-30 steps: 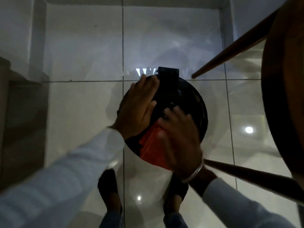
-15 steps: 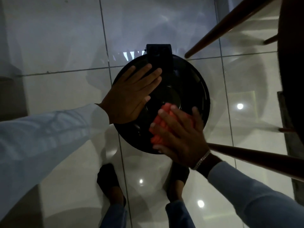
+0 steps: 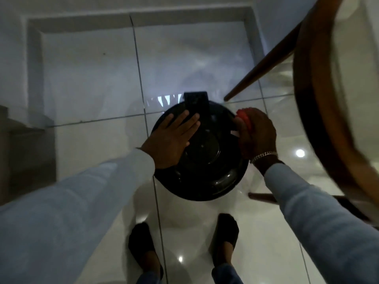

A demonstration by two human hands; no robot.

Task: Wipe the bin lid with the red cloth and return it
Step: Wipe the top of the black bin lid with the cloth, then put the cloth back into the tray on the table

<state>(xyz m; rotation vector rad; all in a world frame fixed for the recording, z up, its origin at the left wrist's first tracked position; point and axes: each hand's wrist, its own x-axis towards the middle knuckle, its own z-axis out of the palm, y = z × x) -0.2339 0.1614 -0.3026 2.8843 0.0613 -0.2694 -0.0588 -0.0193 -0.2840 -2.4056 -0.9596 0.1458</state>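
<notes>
A person bends over a black bin, mid-wipe: the left hand point(image 3: 171, 140) lies flat and open on the lid point(image 3: 205, 160), steadying it, while the right hand point(image 3: 256, 134) presses the bunched red cloth point(image 3: 243, 115) against the lid's far right rim. The next pass likely calls for sweeping the rim nearest the feet. The cloth is mostly hidden under the fingers; dim light and blur obscure any dirt.

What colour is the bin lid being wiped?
Glossy black bin lid, seen in the head view.
</notes>
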